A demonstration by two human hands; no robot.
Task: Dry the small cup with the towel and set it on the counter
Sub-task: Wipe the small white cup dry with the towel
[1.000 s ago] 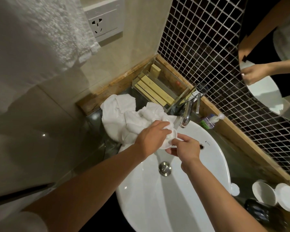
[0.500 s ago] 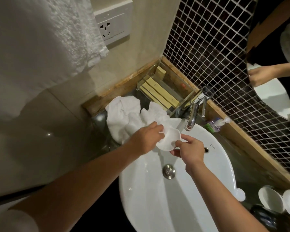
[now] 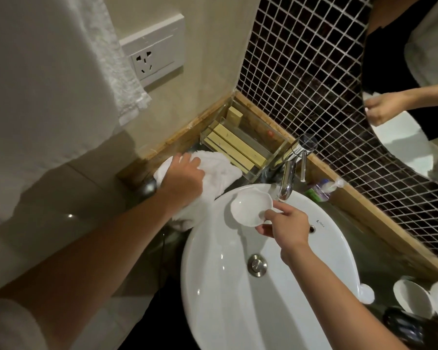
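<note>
Pinched between thumb and fingers, the small cup (image 3: pixel 250 209) sits in the right hand (image 3: pixel 285 227), which grips its rim on the side nearest the person, at about 4 o'clock on the cup. Its mouth is tilted up toward the camera, and it hangs over the back part of the white sink (image 3: pixel 228 294), just at 9 o'clock from the tip of the chrome tap (image 3: pixel 287 181). It is not touching the towel.

At 10 o'clock from the cup, the left hand (image 3: pixel 183 176) presses palm-down on the white towel (image 3: pixel 216 173), fingers curled into the cloth. That bunched towel lies on the dark counter (image 3: pixel 379 251) in the corner, its lower fold draped against the sink's rim.

Behind the towel, at 1 o'clock from it, stands a clear box (image 3: pixel 240 145) holding pale wooden bars. A drain plug (image 3: pixel 257 265) sits in the middle of the basin. At 4 o'clock from the sink, 2 white dishes (image 3: pixel 414 298) rest on the counter near the frame's edge. A wall socket (image 3: pixel 153 56) is at 11 o'clock, beside a hanging white cloth (image 3: pixel 48 97).
</note>
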